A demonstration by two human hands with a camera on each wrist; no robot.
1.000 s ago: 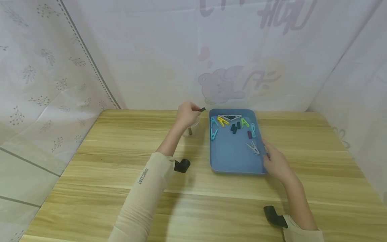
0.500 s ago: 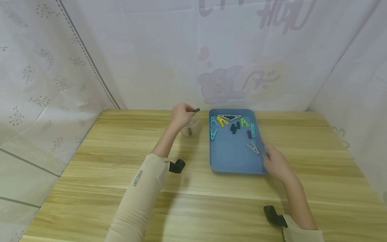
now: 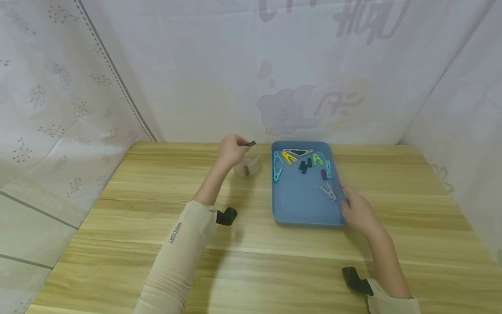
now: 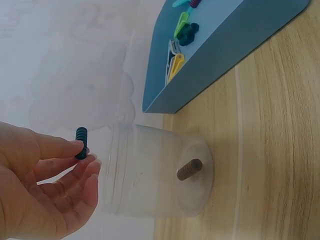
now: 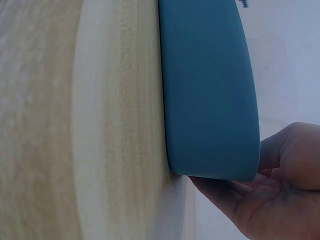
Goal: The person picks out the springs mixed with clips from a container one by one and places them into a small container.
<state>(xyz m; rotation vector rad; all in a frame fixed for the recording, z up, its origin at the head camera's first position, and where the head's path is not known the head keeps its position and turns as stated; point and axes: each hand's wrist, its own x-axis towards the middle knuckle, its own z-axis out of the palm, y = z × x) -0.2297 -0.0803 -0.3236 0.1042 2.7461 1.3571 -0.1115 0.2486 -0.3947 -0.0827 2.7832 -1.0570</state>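
The left hand (image 3: 231,151) pinches a green ribbed block (image 4: 81,135) just above the clear jar (image 4: 150,175); centring it before letting go should keep it from clipping the jar. The right hand (image 3: 357,213), clamped on the blue tray (image 3: 300,211), best holds steady.

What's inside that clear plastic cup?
One brown ridged piece sits at the bottom of the cup; I see nothing else inside. In the head view, the left hand hides part of it.
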